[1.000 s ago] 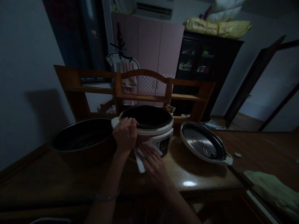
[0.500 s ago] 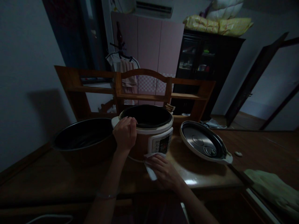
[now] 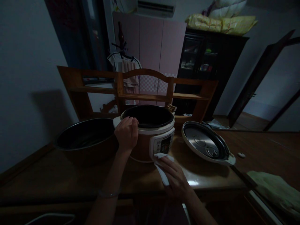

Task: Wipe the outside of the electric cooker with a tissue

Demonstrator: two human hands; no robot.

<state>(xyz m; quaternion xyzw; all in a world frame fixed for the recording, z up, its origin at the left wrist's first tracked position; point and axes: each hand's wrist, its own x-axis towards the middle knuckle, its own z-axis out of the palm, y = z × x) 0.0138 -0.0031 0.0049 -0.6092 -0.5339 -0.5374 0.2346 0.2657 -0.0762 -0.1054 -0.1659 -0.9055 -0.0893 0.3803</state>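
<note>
An open electric cooker (image 3: 150,131) with a brown body, white rim and a control panel stands on a dark wooden table (image 3: 58,178). My left hand (image 3: 126,135) grips the cooker's left rim, fingers curled over the edge. My right hand (image 3: 174,176) presses a folded white cloth (image 3: 161,168) against the table just below the control panel, at the cooker's base.
A large dark metal basin (image 3: 85,137) sits left of the cooker. The cooker's lid (image 3: 207,143) lies upside down to the right, with a small pale object (image 3: 241,155) beyond it. A pale green cloth (image 3: 274,189) lies at far right. A wooden shelf rack (image 3: 138,90) stands behind.
My right hand with the white cloth has slid down off the cooker's front and to the right, onto the table near the base. My left hand has stayed on the rim.
</note>
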